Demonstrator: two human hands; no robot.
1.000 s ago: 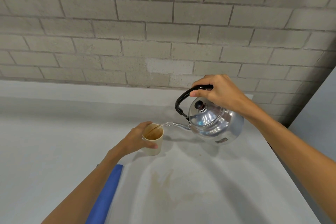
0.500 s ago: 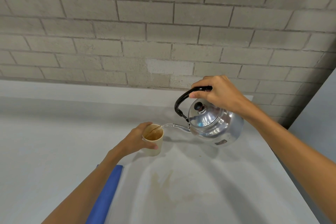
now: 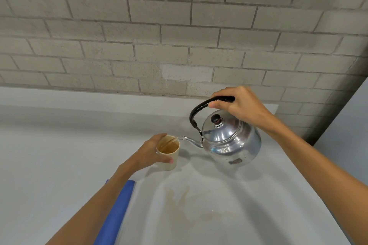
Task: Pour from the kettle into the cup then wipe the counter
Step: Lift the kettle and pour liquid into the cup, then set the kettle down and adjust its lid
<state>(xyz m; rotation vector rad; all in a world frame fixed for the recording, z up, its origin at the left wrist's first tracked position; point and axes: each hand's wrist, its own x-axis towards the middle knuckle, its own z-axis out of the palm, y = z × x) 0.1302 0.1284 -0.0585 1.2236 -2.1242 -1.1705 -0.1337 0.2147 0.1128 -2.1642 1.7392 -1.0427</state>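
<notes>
A shiny metal kettle (image 3: 233, 143) with a black handle hangs tilted to the left above the counter, and my right hand (image 3: 239, 106) grips that handle from above. From its spout a thin stream runs into a cream cup (image 3: 169, 155) that stands on the grey counter (image 3: 59, 155). My left hand (image 3: 151, 153) is wrapped around the cup's left side. Brown liquid shows inside the cup. A brownish stain (image 3: 185, 203) lies on the counter in front of the cup.
A blue rolled cloth or mat (image 3: 117, 215) lies on the counter beside my left forearm. A grey brick wall (image 3: 179, 36) rises behind the counter. The counter's right edge (image 3: 310, 185) runs diagonally under my right arm.
The kettle and my right hand have dipped slightly as the pouring goes on. The cup and my left hand hold the same place.
</notes>
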